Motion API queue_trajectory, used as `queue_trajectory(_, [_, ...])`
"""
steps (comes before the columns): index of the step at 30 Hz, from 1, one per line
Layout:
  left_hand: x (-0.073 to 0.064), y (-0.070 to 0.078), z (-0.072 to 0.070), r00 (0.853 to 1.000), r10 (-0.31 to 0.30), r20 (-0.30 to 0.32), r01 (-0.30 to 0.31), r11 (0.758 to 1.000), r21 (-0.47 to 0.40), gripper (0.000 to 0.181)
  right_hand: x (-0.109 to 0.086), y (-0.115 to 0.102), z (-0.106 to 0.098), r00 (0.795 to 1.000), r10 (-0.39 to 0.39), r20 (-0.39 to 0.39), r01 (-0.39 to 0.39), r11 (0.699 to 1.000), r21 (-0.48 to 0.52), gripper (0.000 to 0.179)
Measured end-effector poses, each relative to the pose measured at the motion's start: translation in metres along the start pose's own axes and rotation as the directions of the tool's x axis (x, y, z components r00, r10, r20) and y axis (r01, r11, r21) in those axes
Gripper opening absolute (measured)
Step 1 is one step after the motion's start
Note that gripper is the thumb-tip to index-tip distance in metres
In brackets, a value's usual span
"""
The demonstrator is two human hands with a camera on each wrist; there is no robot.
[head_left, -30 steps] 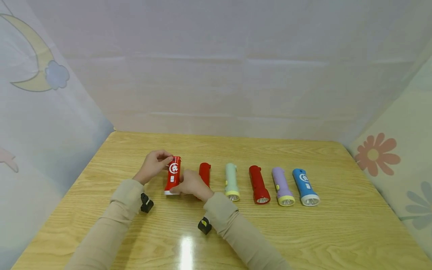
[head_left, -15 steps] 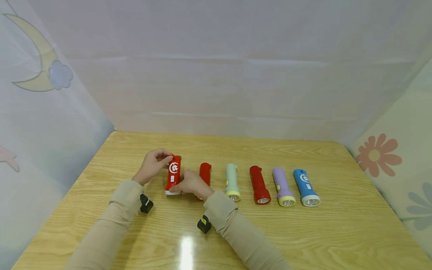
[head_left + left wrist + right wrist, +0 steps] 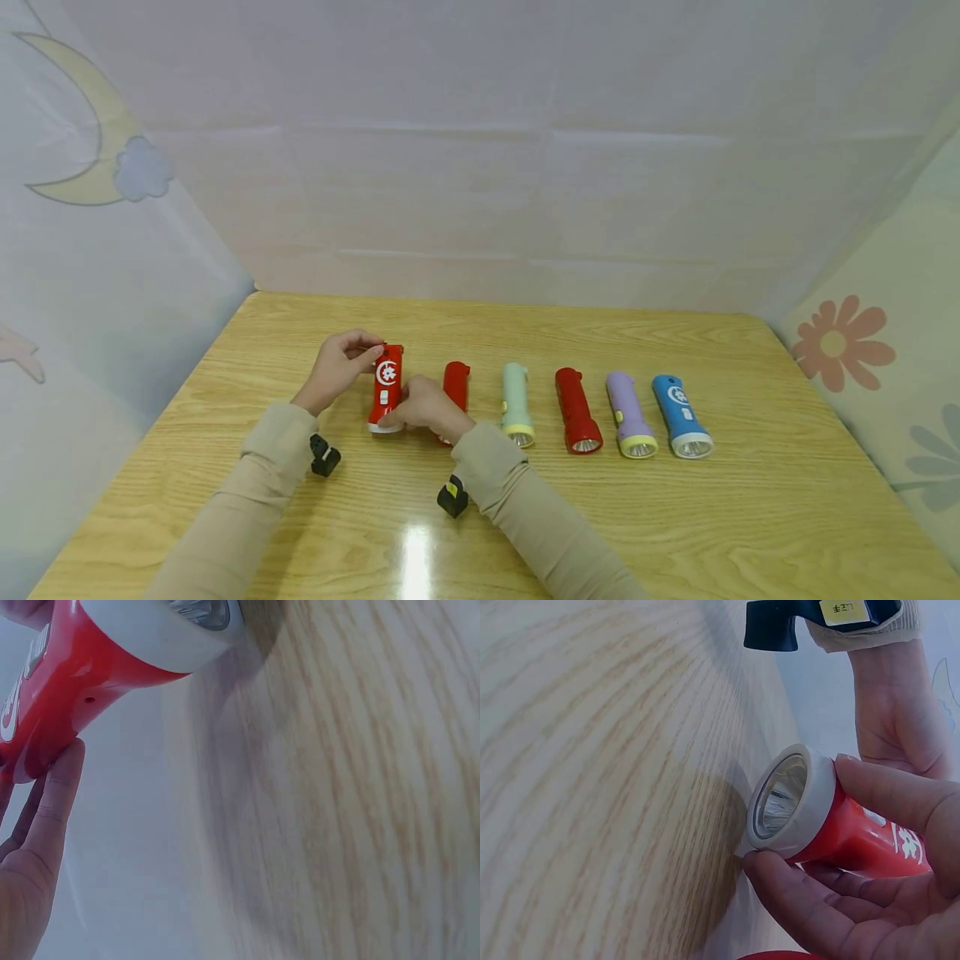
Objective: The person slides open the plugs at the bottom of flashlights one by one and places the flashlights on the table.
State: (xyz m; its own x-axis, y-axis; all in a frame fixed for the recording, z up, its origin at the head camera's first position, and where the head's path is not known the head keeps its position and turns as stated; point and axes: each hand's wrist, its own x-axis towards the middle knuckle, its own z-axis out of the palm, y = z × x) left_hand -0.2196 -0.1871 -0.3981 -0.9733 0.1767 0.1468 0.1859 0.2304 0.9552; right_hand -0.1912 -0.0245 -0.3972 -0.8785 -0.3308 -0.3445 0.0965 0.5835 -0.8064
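Note:
A glossy red flashlight (image 3: pixel 386 385) with a white head ring and a white moon-and-flower print lies at the left of the row, its lens end toward me. My left hand (image 3: pixel 339 367) pinches its far, tail end between thumb and fingers. At the near end my right hand (image 3: pixel 429 408) holds the head. The right wrist view shows thumb and fingers on opposite sides of the white ring (image 3: pixel 821 802), with the lens facing out close over the wood. In the left wrist view, fingertips (image 3: pixel 69 761) touch the red body (image 3: pixel 82 671) from below.
To the right lie another red flashlight (image 3: pixel 455 386), partly hidden by my right hand, then a mint one (image 3: pixel 514 390), a dark red one (image 3: pixel 573 408), a purple one (image 3: pixel 627 404) and a blue one (image 3: pixel 677 412). The wooden table (image 3: pixel 675 517) meets a pale cloth backdrop (image 3: pixel 480 208).
Both hands keep their hold on the printed red flashlight. Its far end has shifted up very slightly in the head view; the other flashlights stay where they were.

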Motion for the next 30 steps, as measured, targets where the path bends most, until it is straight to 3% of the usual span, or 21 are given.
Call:
queue_trajectory(10, [0.000,0.004,-0.001,0.999,-0.043,-0.017,0.042,0.999,-0.031,0.029,0.000,-0.001,0.003,0.999,0.001,-0.035,-0.001,1.000,-0.015,0.032])
queue_trajectory(21, [-0.002,0.009,-0.007,0.997,-0.063,-0.043,0.065,0.997,0.048,0.038,-0.004,-0.003,0.005,0.996,-0.071,-0.052,0.068,0.995,-0.074,0.031])
queue_trajectory(30, [-0.006,0.014,-0.008,0.997,-0.078,-0.015,0.078,0.996,0.047,0.039,-0.005,-0.002,0.008,0.993,-0.097,-0.062,0.091,0.990,-0.104,0.034])
